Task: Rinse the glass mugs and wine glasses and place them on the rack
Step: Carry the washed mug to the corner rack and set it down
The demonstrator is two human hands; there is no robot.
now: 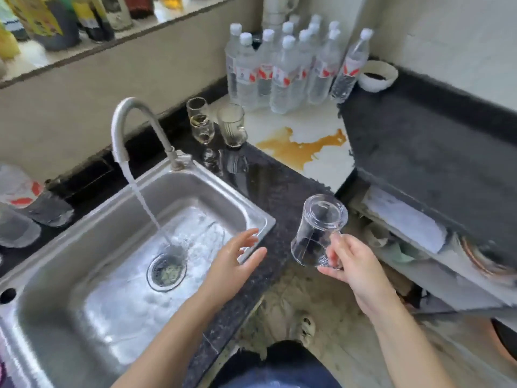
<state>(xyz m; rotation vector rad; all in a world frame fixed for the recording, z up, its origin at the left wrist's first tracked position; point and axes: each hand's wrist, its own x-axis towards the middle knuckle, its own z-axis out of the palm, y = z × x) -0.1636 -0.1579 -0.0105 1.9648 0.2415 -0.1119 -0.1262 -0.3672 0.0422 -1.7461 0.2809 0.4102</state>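
Note:
My right hand [354,266] grips a clear glass mug [316,231] by its handle, bottom up, held over the counter edge right of the sink. My left hand [236,257] hovers with relaxed, spread fingers over the sink's right rim, holding nothing. Water runs from the tap [134,127] into the steel sink [251,211]. Behind the sink stand a second glass mug [232,126] and two wine glasses [202,130], upright on the dark counter. A glass seems to lie in the sink [212,233] under the splashing water.
Several water bottles [285,65] crowd the back corner beside a white bowl [377,75]. An orange-brown spill [299,148] stains the white surface. A low shelf with plates [475,259] sits at the right. Plastic cups [16,208] stand left of the sink.

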